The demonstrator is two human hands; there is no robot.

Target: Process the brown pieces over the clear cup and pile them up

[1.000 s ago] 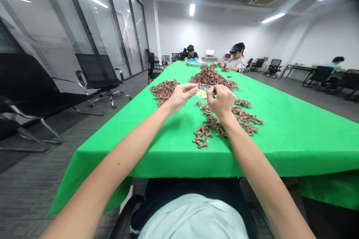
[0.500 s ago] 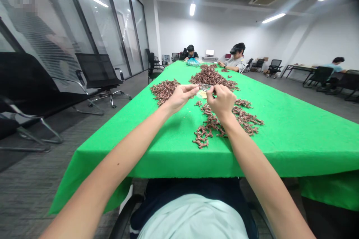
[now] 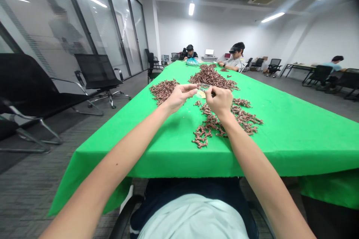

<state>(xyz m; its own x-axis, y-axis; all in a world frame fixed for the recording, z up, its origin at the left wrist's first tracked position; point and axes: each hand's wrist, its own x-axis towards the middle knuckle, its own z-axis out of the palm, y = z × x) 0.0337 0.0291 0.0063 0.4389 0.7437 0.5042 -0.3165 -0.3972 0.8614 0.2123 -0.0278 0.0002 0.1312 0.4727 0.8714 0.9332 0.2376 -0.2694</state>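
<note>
My left hand (image 3: 181, 96) is raised over the table, its thumb and fingertips pinched on what looks like a small brown figure, mostly hidden. Facing it, my right hand (image 3: 220, 100) is closed around a thin, shiny tool (image 3: 206, 86) whose end points at the left fingertips; its exact kind is unclear. Below and behind the hands, a pale yellowish patch (image 3: 201, 94) shows on the cloth. Loose brown figures (image 3: 244, 119) lie under and right of my right hand. A larger heap of brown figures (image 3: 210, 74) rises beyond, and another heap (image 3: 162, 90) sits to the left.
A green cloth (image 3: 291, 119) covers the long table. At its far end are a blue plastic bag (image 3: 192, 61) and two seated people, one a person in grey (image 3: 237, 59). Black chairs (image 3: 98, 69) stand along the left, by glass partitions. Another person sits at a desk far right.
My right hand has shifted slightly left, closer to the left fingertips. The left hand holds nearly still. Behind the glass, a blurred person has moved to the right.
</note>
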